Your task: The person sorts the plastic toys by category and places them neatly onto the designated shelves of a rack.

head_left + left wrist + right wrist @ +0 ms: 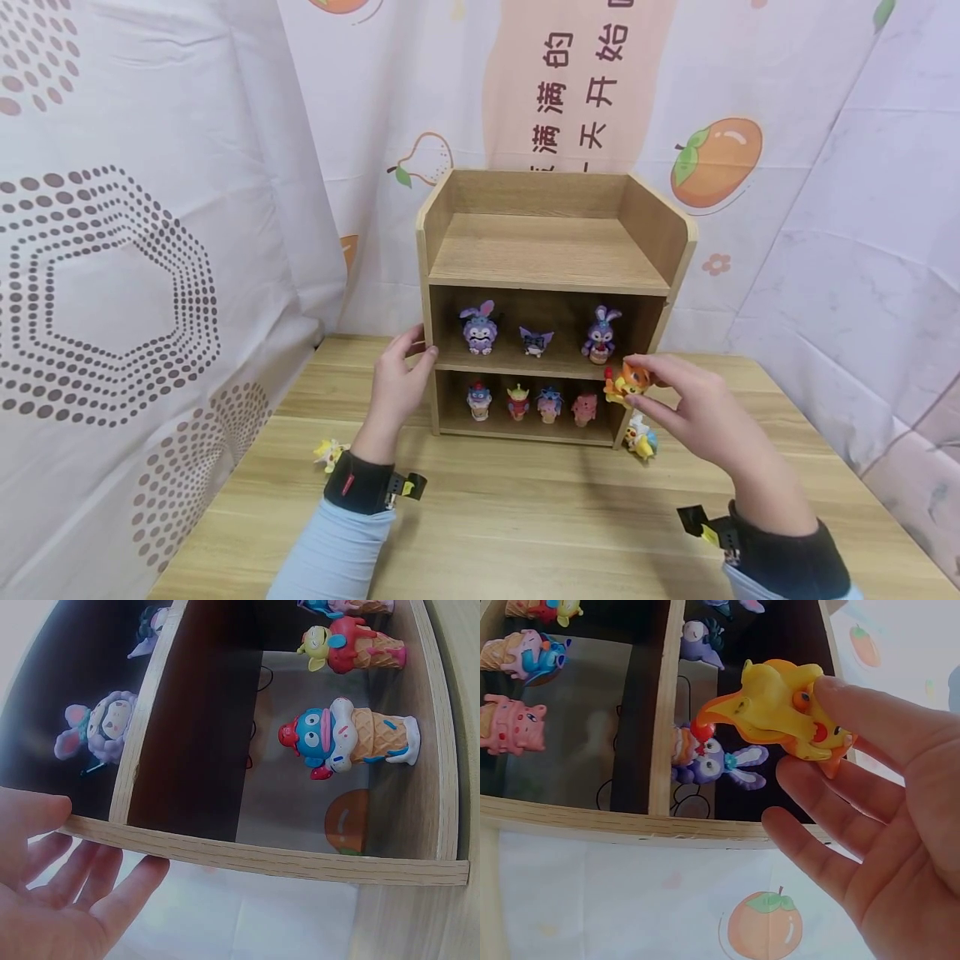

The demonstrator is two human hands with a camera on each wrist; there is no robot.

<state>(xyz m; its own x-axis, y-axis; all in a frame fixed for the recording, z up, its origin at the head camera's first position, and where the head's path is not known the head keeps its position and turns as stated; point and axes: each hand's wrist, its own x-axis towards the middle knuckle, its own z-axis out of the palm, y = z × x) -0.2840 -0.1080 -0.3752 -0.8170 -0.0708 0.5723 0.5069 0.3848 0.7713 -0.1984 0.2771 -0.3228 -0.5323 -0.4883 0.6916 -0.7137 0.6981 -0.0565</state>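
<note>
A small wooden shelf (551,250) holds toy figurines on two levels. My left hand (401,375) holds its left side panel, thumb at the front edge and fingers along the outer face. My right hand (693,408) pinches a yellow-and-orange figurine (780,712) with a red ball on it, between thumb and fingers, in front of the shelf's right side. Behind it in the right wrist view is a purple rabbit figurine (716,765). On the upper level also stand a purple figurine with pink-lined ears (109,727) and a smaller dark-and-purple one (535,342).
Several figurines in cones line the lower level, including a blue-faced one (322,735) and a pink one (584,409). On the table (487,517), a white-and-yellow figurine (641,439) lies by the shelf's right corner and a yellow one (328,454) near my left wrist.
</note>
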